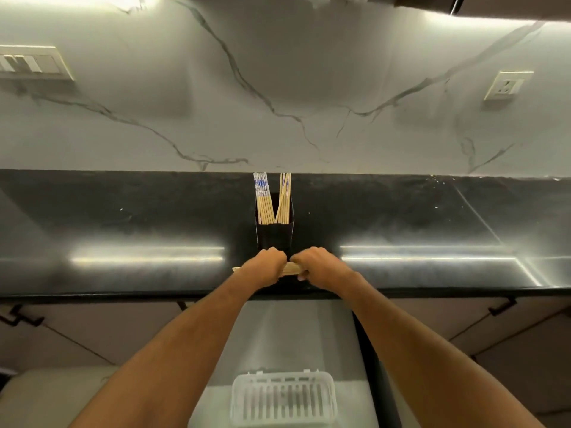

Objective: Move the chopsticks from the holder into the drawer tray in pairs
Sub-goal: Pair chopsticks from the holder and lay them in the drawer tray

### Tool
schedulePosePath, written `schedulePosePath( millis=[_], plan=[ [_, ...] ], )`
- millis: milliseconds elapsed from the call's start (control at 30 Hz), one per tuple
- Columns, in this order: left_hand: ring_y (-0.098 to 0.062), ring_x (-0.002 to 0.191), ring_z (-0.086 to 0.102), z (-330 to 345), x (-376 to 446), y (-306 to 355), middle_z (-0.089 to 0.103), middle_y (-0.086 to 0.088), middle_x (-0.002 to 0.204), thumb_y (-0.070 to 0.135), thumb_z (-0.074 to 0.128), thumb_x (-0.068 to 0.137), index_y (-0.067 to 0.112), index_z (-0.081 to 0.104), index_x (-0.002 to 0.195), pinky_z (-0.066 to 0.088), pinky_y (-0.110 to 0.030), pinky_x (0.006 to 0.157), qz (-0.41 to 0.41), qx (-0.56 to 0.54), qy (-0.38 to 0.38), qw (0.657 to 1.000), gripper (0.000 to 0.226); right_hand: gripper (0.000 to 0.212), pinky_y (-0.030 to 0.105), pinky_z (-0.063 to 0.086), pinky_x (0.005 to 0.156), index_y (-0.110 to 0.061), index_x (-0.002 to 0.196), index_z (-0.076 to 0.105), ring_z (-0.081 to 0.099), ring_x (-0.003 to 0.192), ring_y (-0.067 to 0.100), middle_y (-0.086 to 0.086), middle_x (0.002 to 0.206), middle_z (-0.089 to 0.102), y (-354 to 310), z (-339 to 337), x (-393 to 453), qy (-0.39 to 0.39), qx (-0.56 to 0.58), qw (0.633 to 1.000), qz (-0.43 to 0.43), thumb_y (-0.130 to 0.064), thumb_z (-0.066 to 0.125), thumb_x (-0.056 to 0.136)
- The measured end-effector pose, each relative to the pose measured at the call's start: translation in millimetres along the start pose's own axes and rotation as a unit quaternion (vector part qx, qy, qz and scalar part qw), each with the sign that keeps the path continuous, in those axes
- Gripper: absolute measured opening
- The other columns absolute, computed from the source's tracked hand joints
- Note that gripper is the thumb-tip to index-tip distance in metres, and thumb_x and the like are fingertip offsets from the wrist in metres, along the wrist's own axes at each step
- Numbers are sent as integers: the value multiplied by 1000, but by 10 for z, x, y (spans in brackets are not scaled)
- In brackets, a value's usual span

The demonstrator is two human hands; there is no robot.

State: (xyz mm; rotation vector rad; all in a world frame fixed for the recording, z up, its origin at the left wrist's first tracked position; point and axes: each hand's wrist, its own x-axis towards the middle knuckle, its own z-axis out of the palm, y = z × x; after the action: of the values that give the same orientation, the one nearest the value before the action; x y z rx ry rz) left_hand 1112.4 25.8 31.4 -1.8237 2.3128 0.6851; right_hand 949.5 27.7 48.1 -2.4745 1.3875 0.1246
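A black square holder (274, 236) stands on the dark countertop (123, 227) near the wall. Several wooden chopsticks (272, 199) stick up out of it, some with blue-patterned tops. Just in front of the holder, a bundle of chopsticks (289, 268) lies crosswise. My left hand (262, 268) grips its left part and my right hand (318, 267) grips its right part, knuckles up. The bundle's left tips poke out past my left hand. Below, in the open drawer (293, 335), sits a white slotted plastic tray (282, 398), which looks empty.
A marble-patterned wall rises behind the counter, with a switch plate (31, 61) at the left and a socket (506, 85) at the right. Closed cabinet fronts with dark handles (502, 307) flank the drawer.
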Motion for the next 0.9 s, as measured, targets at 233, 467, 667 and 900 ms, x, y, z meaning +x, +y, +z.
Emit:
schedulePosePath(
  millis=[233,467,667,900],
  plan=[
    [-27,101,64,712,-380,-139,63,-10,111,3,65,91,13,64,113,54,-38,89,29,30,-16,999,24,14,34,57,84,-13,102,74,65,81,20,8,94,72,-347,626,-188,-65,-4,995,73,-8,66,92],
    [-31,103,63,1287,-623,-236,62,-13,109,8,58,97,10,63,109,51,-40,89,55,28,-26,998,13,10,33,53,70,-14,84,73,65,75,23,2,74,63,-477,1235,-440,-66,4,990,125,-8,66,88],
    [-29,88,65,1844,-823,-346,61,-9,88,7,56,95,8,67,100,53,-37,78,40,-6,-87,995,12,18,32,52,67,-12,88,74,62,72,23,4,76,63,-419,1837,-707,-120,12,984,131,-1,60,87],
    [-29,93,68,2511,-1039,-439,67,-10,104,3,52,96,14,67,107,55,-38,81,14,-8,-86,996,22,25,36,56,81,-14,106,75,69,92,31,11,102,70,-396,2484,-938,-136,-10,986,99,-2,58,91]
  ],
)
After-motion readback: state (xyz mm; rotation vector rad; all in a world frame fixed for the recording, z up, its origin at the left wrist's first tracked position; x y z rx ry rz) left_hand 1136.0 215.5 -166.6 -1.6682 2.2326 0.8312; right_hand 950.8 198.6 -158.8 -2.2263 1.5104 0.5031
